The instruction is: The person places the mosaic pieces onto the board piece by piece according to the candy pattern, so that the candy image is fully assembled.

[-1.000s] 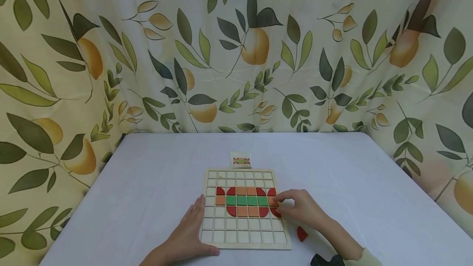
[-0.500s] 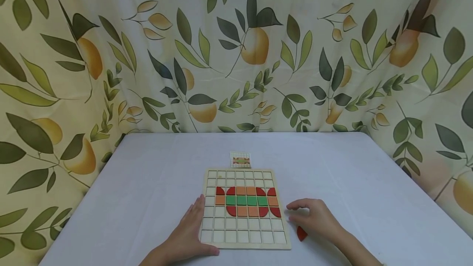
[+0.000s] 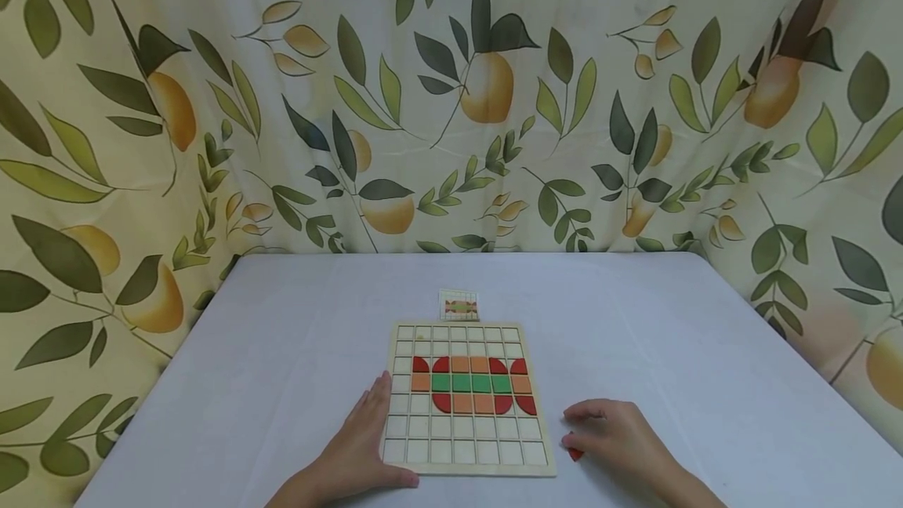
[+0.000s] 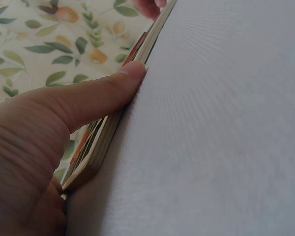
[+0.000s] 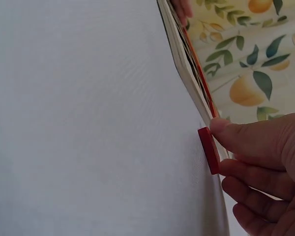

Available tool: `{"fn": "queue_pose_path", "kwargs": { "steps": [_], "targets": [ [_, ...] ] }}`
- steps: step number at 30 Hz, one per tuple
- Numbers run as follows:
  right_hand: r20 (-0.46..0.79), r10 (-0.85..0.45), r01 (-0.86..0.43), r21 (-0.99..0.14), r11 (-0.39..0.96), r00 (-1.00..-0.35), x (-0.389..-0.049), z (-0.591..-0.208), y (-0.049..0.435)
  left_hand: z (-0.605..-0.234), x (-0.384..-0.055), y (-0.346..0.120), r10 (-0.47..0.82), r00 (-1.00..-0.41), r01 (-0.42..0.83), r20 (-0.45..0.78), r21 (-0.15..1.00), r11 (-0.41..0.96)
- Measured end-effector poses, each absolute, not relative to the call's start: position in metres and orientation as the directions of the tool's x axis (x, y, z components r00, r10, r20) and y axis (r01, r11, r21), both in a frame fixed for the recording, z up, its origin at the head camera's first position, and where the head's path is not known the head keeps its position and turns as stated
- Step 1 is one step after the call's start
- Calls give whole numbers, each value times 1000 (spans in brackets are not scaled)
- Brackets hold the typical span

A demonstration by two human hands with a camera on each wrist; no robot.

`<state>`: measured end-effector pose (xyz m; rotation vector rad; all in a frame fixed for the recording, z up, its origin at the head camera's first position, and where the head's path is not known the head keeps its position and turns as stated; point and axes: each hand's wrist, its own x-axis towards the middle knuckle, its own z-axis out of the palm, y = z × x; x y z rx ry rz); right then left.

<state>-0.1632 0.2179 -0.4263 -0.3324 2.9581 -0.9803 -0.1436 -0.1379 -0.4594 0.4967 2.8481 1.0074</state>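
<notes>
A square wooden grid board [image 3: 480, 470] lies on the white table, with red, orange and green tiles in its middle rows. My left hand [image 3: 356, 445] rests at its front left corner, fingers straight along the left side and thumb [image 4: 96, 101] against the front edge. To the right of the board, my right hand [image 3: 621, 433] is low over the table. Its thumb and forefinger stand apart at a loose red quarter-circle tile [image 5: 209, 150]. In the head view the thumb partly hides this tile; the right wrist view shows the fingertips close to its two ends.
Behind the board is a small pattern card [image 3: 459, 306] with a similar coloured design on a grid. A white cloth covers the table [image 3: 282, 335]. A curtain [image 3: 437, 100] printed with leaves and fruit hangs around the far side.
My right hand has let go of the board's right edge tiles and moved right and toward me to the loose red tile. The left hand and board have stayed still.
</notes>
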Motion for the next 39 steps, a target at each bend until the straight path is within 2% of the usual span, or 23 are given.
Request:
{"fn": "queue_pose_path", "kwargs": {
  "steps": [5,10,20,31,39],
  "targets": [
    [-14,-118,-85,-606,791,-993,-158,-426,213,-459,-144,-138,330,-943,280,33,612,740],
    [-56,-110,-54,-605,794,-992,-154,-424,210,-458,-144,-138,330,-943,277,31,621,733],
    [25,-185,-160,-621,768,-982,-162,-428,215,-459,-144,-138,331,-943,283,40,619,732],
    [150,-398,-409,-559,721,-905,-183,-429,224,-457,-143,-138,332,-943,272,25,633,725],
    [136,-456,-445,-575,686,-879,-193,-430,227,-458,-143,-139,333,-943,276,30,632,725]
  ]
}}
